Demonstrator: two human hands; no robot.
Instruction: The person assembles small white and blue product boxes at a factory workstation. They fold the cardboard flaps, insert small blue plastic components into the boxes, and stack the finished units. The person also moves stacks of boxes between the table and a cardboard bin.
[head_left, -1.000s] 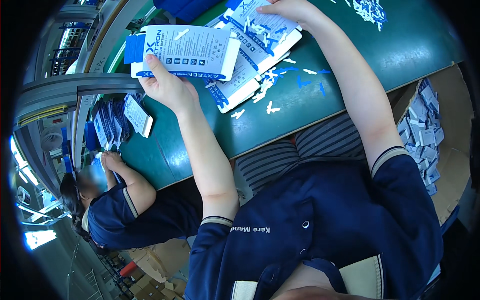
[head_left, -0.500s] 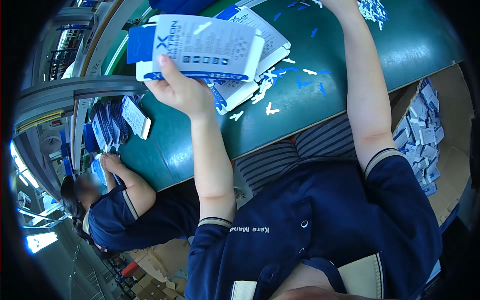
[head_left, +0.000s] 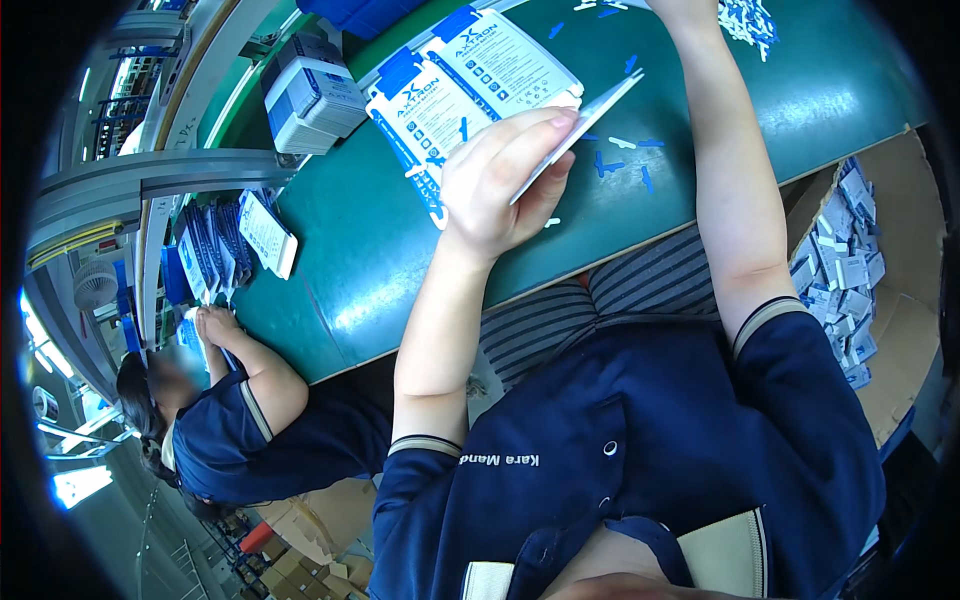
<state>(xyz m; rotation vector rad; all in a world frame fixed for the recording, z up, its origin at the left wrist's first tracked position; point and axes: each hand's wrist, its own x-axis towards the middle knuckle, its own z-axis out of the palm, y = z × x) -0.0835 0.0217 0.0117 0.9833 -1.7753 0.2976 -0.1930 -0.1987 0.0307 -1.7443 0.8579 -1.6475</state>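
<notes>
My left hand (head_left: 510,175) is closed on a flat white carton (head_left: 592,122), its thumb on one side and fingers on the other. The carton is tilted up, so little more than its thin edge shows. Below and beyond that hand lie unfolded white and blue cartons (head_left: 505,62), overlapping on the green table. At the top edge, only the wrist and part of my right hand (head_left: 684,12) come into view; its fingers are cut off. Beside it is a heap of small white and blue offcuts (head_left: 748,28).
Loose offcuts (head_left: 608,166) are scattered on the green table (head_left: 835,75). A stack of flat cartons (head_left: 315,98) stands at the far left. On the right, a large cardboard box (head_left: 905,320) holds many small white and blue pieces. A co-worker (head_left: 250,430) handles cartons at left.
My left hand has moved right and turned its carton from face-up to edge-on. The stack at the far left and the cartons beneath have come into view. My right arm has barely shifted.
</notes>
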